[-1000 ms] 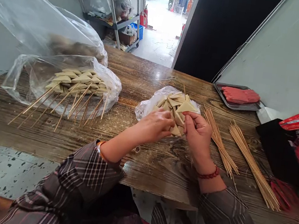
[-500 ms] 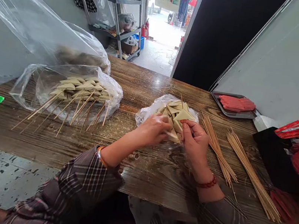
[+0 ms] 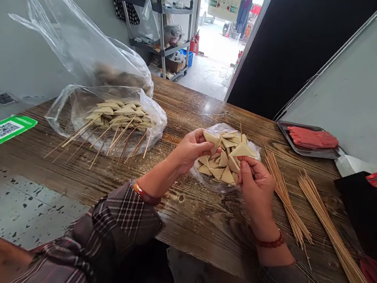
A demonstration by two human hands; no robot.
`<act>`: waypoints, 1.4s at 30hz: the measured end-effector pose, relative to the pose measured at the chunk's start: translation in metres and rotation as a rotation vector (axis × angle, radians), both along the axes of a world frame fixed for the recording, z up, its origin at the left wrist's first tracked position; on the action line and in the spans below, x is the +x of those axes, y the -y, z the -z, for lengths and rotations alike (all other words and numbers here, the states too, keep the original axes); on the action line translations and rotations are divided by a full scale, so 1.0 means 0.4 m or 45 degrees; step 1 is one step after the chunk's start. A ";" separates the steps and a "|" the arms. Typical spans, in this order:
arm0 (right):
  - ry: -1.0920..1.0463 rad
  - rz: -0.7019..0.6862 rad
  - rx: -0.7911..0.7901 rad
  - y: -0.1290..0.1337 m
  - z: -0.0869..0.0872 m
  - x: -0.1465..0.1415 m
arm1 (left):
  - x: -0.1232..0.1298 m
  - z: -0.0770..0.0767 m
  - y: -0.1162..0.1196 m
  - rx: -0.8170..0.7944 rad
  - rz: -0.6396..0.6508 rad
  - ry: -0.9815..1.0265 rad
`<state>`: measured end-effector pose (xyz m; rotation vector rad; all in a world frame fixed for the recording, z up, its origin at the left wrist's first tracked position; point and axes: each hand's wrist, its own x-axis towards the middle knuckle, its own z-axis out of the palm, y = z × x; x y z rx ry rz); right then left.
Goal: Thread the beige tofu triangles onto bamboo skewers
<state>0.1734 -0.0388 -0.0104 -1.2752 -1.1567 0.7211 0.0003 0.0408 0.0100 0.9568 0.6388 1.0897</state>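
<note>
Pale triangular pieces [image 3: 222,168] lie heaped on a clear plastic bag at the middle of the table. My left hand [image 3: 192,149], at the heap's left edge, pinches one triangular piece [image 3: 212,140]. On the right side of the heap, my right hand [image 3: 257,180] is closed on a thin stick whose upper end shows above another triangular piece [image 3: 243,150]; the lower part of the stick is hidden by the fingers. To the left, skewered triangular pieces [image 3: 122,113] rest in an open plastic bag with their sticks pointing toward me.
Two bundles of bare sticks, a nearer one [image 3: 286,198] and a farther right one [image 3: 337,237], lie on the wooden table [image 3: 179,107]. A tray [image 3: 283,125] holds red packets. A green QR card [image 3: 2,130] is at the left; a black box [image 3: 358,209] stands right.
My left hand has lifted away from the heap to the left with a triangular piece between its fingers. The view has shifted, so the table's things appear further right.
</note>
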 end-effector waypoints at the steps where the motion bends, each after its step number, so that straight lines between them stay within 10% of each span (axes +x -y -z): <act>1: 0.029 -0.005 0.001 0.001 0.002 0.000 | -0.001 -0.004 0.000 0.000 -0.022 0.005; 42: 0.620 -0.202 0.063 0.015 0.008 -0.027 | -0.018 -0.037 -0.003 -0.348 -0.180 0.337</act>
